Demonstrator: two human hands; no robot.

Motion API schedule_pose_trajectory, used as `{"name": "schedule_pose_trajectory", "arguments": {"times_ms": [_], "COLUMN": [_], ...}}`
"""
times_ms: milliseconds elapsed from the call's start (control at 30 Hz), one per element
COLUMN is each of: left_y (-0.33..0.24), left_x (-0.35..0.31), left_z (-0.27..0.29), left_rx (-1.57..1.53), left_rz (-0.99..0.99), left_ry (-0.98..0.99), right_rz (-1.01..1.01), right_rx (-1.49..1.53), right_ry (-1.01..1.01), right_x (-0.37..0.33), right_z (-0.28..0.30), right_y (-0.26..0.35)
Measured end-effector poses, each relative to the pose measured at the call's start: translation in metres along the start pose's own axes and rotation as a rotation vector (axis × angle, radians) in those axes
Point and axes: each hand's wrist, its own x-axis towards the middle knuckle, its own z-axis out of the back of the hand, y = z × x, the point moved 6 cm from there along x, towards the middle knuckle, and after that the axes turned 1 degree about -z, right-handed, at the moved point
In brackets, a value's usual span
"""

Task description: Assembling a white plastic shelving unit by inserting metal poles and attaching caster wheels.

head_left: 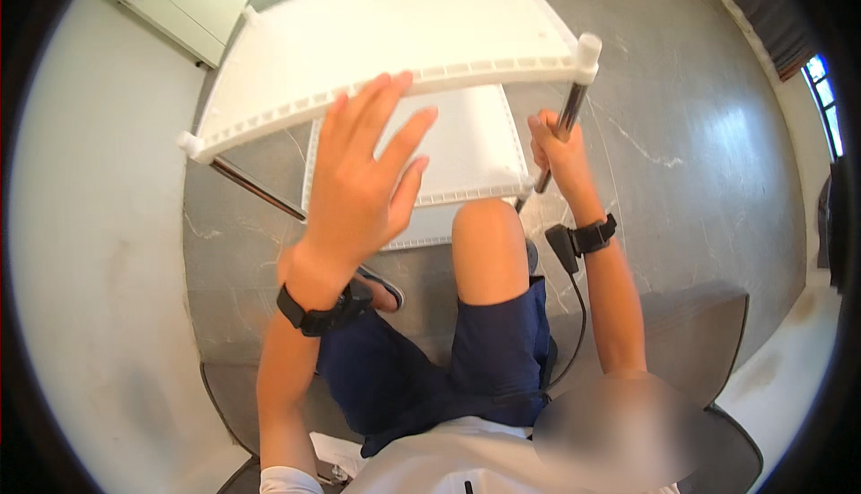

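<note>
A white plastic shelf rack with metal poles stands before my knees, its top shelf nearest to me and a lower shelf below it. My right hand is wrapped round the shiny metal pole under the top shelf's right corner. Fingers spread, my left hand is raised at the shelf's front edge; its fingertips overlap that edge, and I cannot tell whether they touch it. Another metal pole runs down from the left corner. Each wrist wears a black strap with a device.
I sit on a grey couch with a dark cable hanging by my right forearm. A white wall rises at the left, and a pale cabinet stands at the far left. Grey marbled tiles cover the floor.
</note>
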Motion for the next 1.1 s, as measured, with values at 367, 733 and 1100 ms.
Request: {"name": "schedule_pose_trajectory", "arguments": {"times_ms": [367,733,1100], "left_y": [-0.015,-0.046,-0.066], "left_x": [-0.04,0.023,0.075], "left_z": [-0.009,-0.013,-0.042], "left_rx": [-0.106,0.05,0.225], "left_rz": [0.094,0.017,-0.036], "left_ry": [0.014,-0.061,0.066], "right_rz": [-0.006,-0.031,-0.065], "right_rx": [0.078,0.093,0.34], "right_ry": [0.017,0.069,0.744], "right_x": [-0.005,-0.047,-0.053], "right_z": [-0.004,-0.024,-0.03], "right_y": [0.001,-0.002,0.019]}}
